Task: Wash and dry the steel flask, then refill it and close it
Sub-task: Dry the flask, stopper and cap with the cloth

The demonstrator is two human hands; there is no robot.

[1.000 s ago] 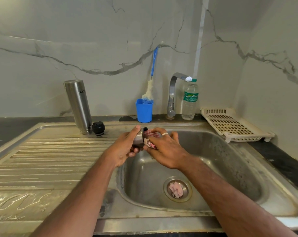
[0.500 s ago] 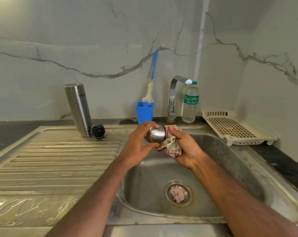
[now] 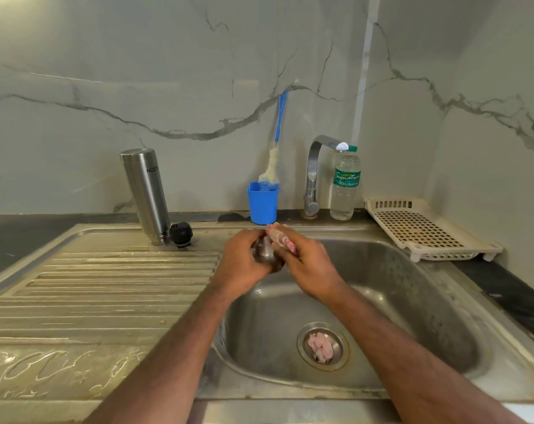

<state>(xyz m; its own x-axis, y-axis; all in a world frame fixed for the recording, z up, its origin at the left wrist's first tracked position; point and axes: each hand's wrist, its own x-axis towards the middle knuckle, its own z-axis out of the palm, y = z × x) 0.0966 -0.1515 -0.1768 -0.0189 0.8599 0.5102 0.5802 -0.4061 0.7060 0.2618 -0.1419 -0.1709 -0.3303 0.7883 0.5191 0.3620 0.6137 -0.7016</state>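
A small rounded steel cap [image 3: 264,254] is gripped in the left hand [image 3: 239,264] over the near-left rim of the stainless steel sink [image 3: 412,301], while a crumpled pink-and-cream cloth [image 3: 279,240] is pinched in the right hand [image 3: 308,266] and pressed against the cap's right side. The step in hand is judged to be drying of the cap.

The tall cylindrical steel flask [image 3: 146,194] is stood mouth-down on the ribbed draining board [image 3: 106,286], tilted slightly, its long axis near upright. It lies up and to the left of both hands, well apart from them, and is nearer the left hand. A round black plastic stopper [image 3: 181,235] is set just beside its mouth, on the right.

Inverted lettering is printed on the flask; only "NO" can be made out with any confidence. On the clear plastic water bottle [image 3: 345,185] with a green cap, beside the bent chrome tap [image 3: 313,175], "Signature" is read from the green label.
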